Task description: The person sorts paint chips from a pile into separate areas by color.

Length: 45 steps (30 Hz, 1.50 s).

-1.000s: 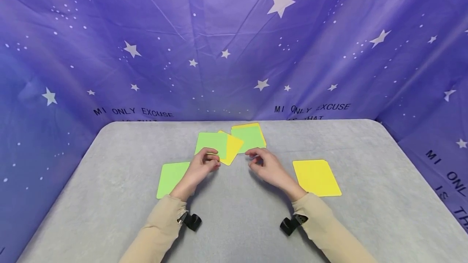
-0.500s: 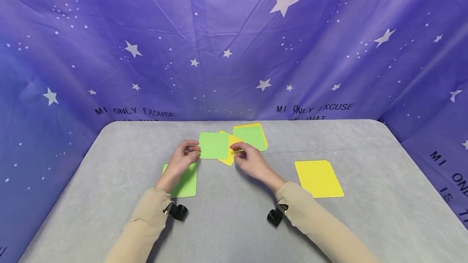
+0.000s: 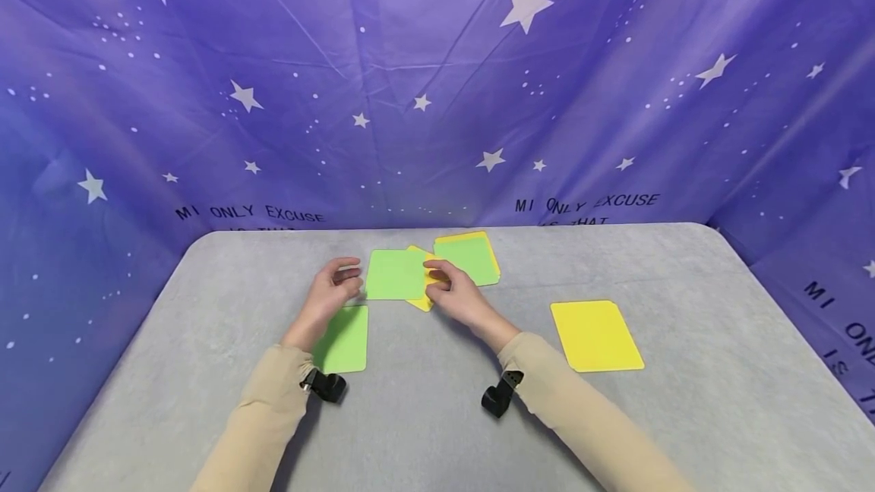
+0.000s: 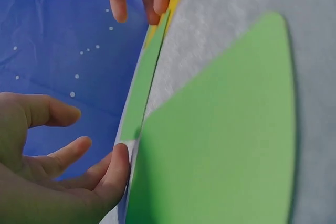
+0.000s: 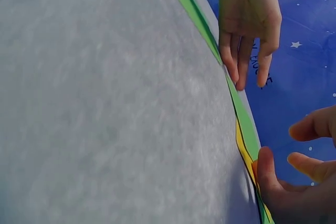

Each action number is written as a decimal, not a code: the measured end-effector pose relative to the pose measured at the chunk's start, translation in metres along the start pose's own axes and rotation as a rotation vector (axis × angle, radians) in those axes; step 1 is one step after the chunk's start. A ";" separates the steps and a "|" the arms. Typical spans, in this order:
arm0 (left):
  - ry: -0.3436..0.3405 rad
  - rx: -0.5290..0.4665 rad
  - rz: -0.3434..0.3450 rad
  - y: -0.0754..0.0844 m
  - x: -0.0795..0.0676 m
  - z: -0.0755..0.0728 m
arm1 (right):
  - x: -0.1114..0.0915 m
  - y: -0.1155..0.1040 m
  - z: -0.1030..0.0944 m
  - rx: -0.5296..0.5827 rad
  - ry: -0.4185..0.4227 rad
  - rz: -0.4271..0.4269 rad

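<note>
The left hand [image 3: 326,298] is extended over the left half of the table [image 3: 437,416], forearm angled inward from the lower left. Its fingers are lightly bent, with a gap between the fingers and the thumb. It has hold of nothing. The fingertips point toward the centre green card [image 3: 395,275] and stand just beside that card's left edge.

The right hand [image 3: 466,301] reaches in from the lower right, forearm angled toward the centre. Its fingers are loosely curved and parted from the thumb. The fingertips are at the right edge of the centre green card, above the tilted yellow card [image 3: 419,304]; no grip on either card is visible. Whether the fingertips touch a card cannot be told. Both sleeves [image 3: 256,416] are beige, and each wrist carries a black camera [image 3: 326,386].

The centre green card lies flat near the far edge of the table, partly covering the tilted yellow card. To its right, the rear green card [image 3: 472,260] lies on a rear yellow card [image 3: 462,236], whose border shows along the far and right sides. The near green card [image 3: 350,340] lies partly beneath the left wrist in the head view. The near yellow card [image 3: 597,335] lies at the right, well apart from both hands. A purple star-patterned curtain [image 3: 424,36] stands behind the table.
</note>
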<state>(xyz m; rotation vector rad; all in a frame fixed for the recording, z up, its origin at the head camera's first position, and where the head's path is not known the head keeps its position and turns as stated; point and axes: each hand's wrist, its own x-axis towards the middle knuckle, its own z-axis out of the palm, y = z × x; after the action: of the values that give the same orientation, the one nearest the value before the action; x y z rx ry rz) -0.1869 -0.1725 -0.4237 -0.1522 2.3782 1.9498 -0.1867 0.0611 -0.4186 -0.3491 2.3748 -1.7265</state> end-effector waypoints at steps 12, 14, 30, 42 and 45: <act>-0.079 -0.171 -0.072 0.010 0.000 0.009 | 0.003 -0.008 -0.001 0.197 -0.013 0.115; -0.072 -0.177 -0.073 0.010 -0.002 0.009 | 0.003 -0.007 0.000 0.223 -0.006 0.134; -0.034 -0.195 -0.017 0.012 -0.018 0.011 | -0.014 0.000 0.002 0.247 0.080 0.061; -0.054 -0.204 -0.006 0.009 -0.031 0.010 | -0.027 0.002 0.004 0.273 0.105 0.081; -0.058 -0.197 -0.006 0.007 -0.033 0.008 | -0.028 0.002 0.004 0.271 0.109 0.076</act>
<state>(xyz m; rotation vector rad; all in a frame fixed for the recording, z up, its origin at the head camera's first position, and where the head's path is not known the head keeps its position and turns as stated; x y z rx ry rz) -0.1550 -0.1620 -0.4144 -0.1098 2.1458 2.1515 -0.1586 0.0661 -0.4210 -0.1249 2.1513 -2.0436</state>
